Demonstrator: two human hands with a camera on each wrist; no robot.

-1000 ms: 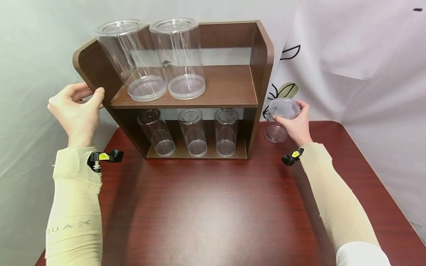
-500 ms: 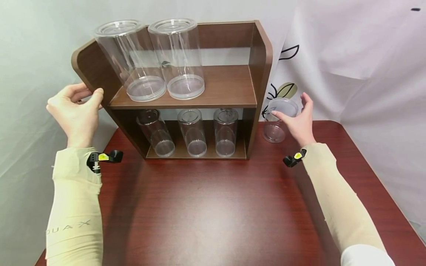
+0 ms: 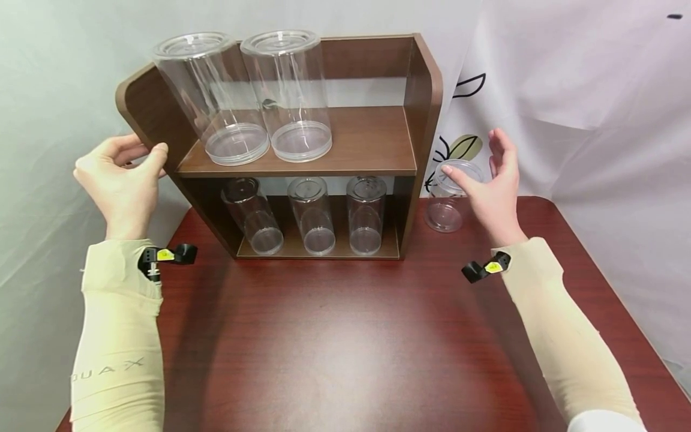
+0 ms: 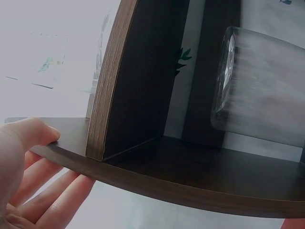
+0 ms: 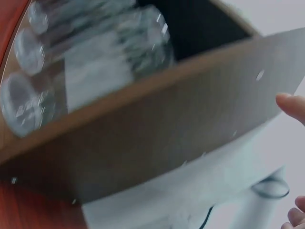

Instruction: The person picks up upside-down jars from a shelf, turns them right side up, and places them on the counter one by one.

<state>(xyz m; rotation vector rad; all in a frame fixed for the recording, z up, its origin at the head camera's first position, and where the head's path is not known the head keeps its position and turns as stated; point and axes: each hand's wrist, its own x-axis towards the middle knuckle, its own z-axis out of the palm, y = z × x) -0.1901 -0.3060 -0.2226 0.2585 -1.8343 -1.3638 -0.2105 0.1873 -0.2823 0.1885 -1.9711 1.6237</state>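
My left hand (image 3: 123, 183) grips the left side panel of a brown two-tier wooden shelf (image 3: 297, 171). The left wrist view has its thumb (image 4: 33, 133) on one face of the panel and the other fingers against the opposite face. To the shelf's right, a clear plastic jar (image 3: 444, 216) with a lid stands upright on the table. My right hand (image 3: 496, 183) is beside this jar with fingers spread, the thumb overlapping the lid in the head view; whether it touches cannot be told. The right wrist view has only part of the right hand (image 5: 293, 107) at its edge.
Two tall clear jars (image 3: 302, 96) stand on the upper tier, toward the left. Three smaller clear jars (image 3: 318, 228) stand in a row on the lower tier. The shelf rests at the back of a reddish wooden table (image 3: 335, 336), with pale cloth (image 3: 567, 90) behind.
My right hand has loosened from the lidded jar and drawn back to the right, its fingers lifting and spreading. The jar stays where it was. My left hand keeps its hold on the shelf.
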